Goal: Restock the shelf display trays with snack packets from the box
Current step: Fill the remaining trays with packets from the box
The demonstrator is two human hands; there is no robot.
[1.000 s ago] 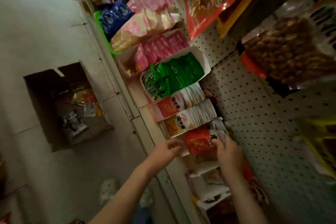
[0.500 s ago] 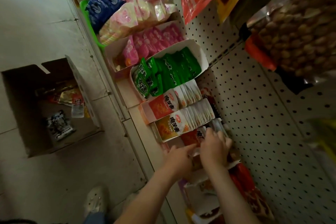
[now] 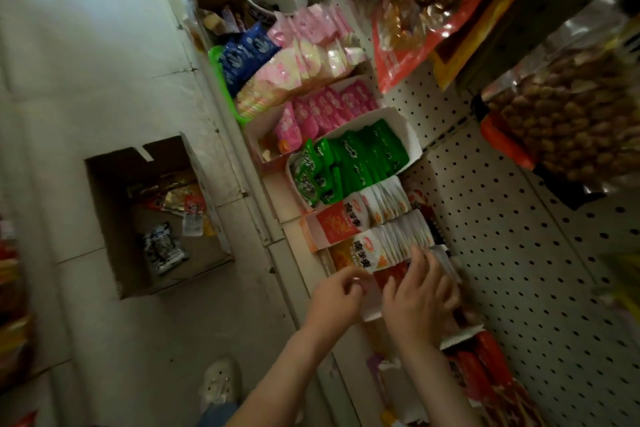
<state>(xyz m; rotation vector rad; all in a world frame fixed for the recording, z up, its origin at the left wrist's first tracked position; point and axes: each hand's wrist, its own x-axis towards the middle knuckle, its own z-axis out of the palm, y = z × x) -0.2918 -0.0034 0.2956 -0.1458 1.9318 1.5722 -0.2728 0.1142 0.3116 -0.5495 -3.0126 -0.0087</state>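
Note:
A white display tray [image 3: 371,303] on the shelf holds red snack packets [image 3: 394,274] standing in a row. My left hand [image 3: 336,293] is at the tray's front wall with its fingers curled on the rim. My right hand [image 3: 419,295] lies over the packets behind, fingers spread and pressing their tops. The open cardboard box [image 3: 104,215] sits on the floor to the left, with a few loose packets [image 3: 162,248] in it.
Further along the shelf stand trays of white-and-orange packets [image 3: 379,241], green packets [image 3: 351,163] and pink packets [image 3: 311,114]. A pegboard wall [image 3: 519,253] backs the shelf. Large bags of nuts [image 3: 571,121] hang overhead at right. My shoe [image 3: 220,381] is on the floor.
The red packets that my hands held above the tray have gone down into it. My right hand now spreads over their tops and my left hand has come to the tray's front.

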